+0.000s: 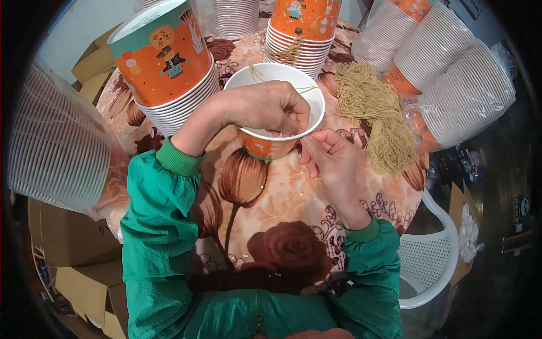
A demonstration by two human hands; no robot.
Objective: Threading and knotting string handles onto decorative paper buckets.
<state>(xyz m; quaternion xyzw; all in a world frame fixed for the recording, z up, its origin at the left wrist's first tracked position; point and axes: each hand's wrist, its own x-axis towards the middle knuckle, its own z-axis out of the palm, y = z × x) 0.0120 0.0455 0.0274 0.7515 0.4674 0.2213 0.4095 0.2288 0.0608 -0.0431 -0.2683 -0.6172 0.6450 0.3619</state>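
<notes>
The left hand [268, 107] reached over a paper bucket [262, 148] on the table [305, 209], its fingers curled just inside the right front of the white rim. The right hand [333, 164] was at that rim from outside, thumb and forefinger drawn close together, other fingers bent. Whether either gripped the thin cord [307, 88] could not be told, since the fingertips were partly hidden. The left forearm covered part of the bucket's near left side.
</notes>
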